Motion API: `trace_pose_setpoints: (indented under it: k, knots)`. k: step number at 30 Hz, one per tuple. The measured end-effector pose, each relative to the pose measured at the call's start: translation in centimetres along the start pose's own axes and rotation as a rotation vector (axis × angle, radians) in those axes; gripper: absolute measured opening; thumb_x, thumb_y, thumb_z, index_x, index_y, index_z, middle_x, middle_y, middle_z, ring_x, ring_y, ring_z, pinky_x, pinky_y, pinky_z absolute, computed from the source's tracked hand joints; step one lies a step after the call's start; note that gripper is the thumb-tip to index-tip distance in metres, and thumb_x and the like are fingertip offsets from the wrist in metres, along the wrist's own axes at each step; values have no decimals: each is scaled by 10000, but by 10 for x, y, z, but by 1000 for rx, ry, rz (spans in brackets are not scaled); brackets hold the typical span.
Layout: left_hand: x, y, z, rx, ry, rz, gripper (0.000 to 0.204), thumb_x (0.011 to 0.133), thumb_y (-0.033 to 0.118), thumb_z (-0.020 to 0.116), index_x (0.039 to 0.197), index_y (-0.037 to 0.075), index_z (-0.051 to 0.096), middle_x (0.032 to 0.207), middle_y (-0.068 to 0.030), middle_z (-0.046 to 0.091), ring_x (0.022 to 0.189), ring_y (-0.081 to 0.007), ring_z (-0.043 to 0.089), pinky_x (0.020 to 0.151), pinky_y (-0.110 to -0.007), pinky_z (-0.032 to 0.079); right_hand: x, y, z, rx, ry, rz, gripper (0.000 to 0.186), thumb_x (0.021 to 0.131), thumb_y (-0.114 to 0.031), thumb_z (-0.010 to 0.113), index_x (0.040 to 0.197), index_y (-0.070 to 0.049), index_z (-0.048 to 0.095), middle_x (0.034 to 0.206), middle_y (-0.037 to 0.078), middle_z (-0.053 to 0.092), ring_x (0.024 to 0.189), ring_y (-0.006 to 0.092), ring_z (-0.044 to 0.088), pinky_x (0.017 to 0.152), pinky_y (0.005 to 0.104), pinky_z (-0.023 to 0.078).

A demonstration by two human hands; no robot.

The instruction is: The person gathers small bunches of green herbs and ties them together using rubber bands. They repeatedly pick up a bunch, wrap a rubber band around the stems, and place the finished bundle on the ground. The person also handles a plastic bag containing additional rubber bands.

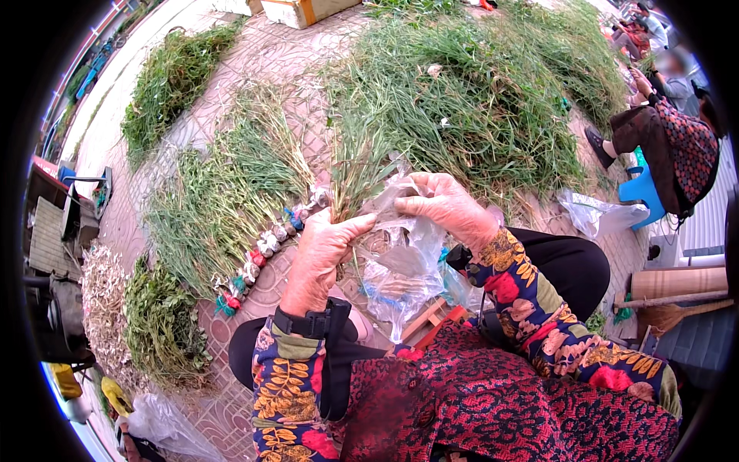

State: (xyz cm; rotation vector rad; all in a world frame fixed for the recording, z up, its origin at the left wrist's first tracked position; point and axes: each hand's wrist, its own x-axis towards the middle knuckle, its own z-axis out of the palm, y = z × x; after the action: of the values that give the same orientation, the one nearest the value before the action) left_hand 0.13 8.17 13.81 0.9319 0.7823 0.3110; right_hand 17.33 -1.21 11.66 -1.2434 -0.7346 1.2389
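Note:
My left hand (319,250) is closed round the lower end of a bunch of green stalks (356,165), whose leafy tops point away from me. The fingers of my right hand (450,206) pinch a thin clear plastic bag (408,250) right beside the stalks' base. Crumpled plastic hangs below the hand, over my lap. Left of my left hand lies a slanting row of finished-looking bundles (219,196) on the paving. Their butt ends (265,245) are wrapped in white, red, blue and green plastic.
A large heap of loose green stalks (462,100) lies ahead. Smaller piles (173,81) lie far left, with leafy greens (162,319) and dry pale scraps (104,300) nearer. Another person (677,154) sits at right by a blue stool (641,196) and a white plastic bag (600,214).

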Motion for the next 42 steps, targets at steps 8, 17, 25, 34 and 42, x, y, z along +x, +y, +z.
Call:
trace_pose_setpoints:
  k: [8,17,25,34,42]
  knots:
    - [5,1,1,173,18,31,334,737,20,656,1053,-28,562,926,-58,623,781,-126,588,706,-231,458,2,5,-5,-1,31,-34,141,856,-154,581,905,-25,604,821,-16,611,702,47,543,652,198,451]
    - [11,-4,-39,-219,143,148,153,863,168,576,877,19,541,690,0,511,462,-35,336,405,-194,267,14,16,-27,29,113,87,154,842,-122,581,924,4,612,795,7,623,642,50,546,588,195,446]
    - [-21,27,-71,-516,155,476,190,907,241,507,868,57,486,684,18,387,513,-55,312,451,-207,255,62,61,-127,-163,771,-37,246,768,1,586,995,86,545,871,136,613,693,159,598,607,270,507]
    - [-48,49,-96,-713,250,681,181,926,188,460,878,19,418,679,1,300,504,-78,263,407,-221,224,167,45,-169,-682,1037,-654,167,705,-16,593,872,-10,603,809,107,620,727,199,592,684,292,479]
    - [-34,50,-89,-706,396,567,208,947,220,418,889,21,411,670,-5,320,467,-72,247,372,-226,214,250,228,-138,-862,852,-93,175,754,-162,636,850,-26,585,797,176,626,751,304,612,689,369,473]
